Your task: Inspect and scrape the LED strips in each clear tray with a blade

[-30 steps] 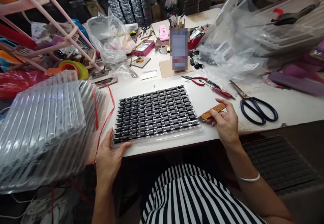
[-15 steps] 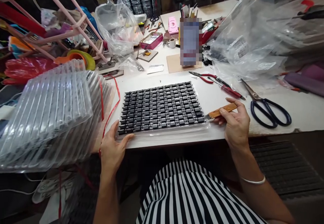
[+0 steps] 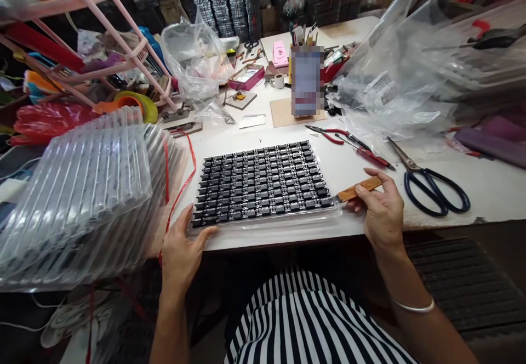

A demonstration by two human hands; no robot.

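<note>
A clear plastic tray (image 3: 263,224) lies near the table's front edge, bearing rows of small black circuit modules (image 3: 263,180). My left hand (image 3: 184,249) grips the tray's front left corner, thumb on the front rim and fingers along the left side. In my right hand (image 3: 380,202) is a tool with a flat orange-brown handle (image 3: 359,188), held between thumb and fingers. Its short metal tip points left and meets the tray's right front corner. Whether the tip presses on the tray or a module cannot be made out.
Blue-handled scissors (image 3: 435,188), red-handled pliers (image 3: 332,135) and a red screwdriver (image 3: 372,157) lie to the right. Stacked clear trays (image 3: 94,172) and a red ribbon (image 3: 187,183) are at left. Behind stand a blurred phone-like panel (image 3: 306,81) and plastic bags (image 3: 382,90).
The view has tilted slightly, so the table scene sits lower in the picture. Both hands keep nearly the same hold, with the tool's tip still at the tray's right front corner.
</note>
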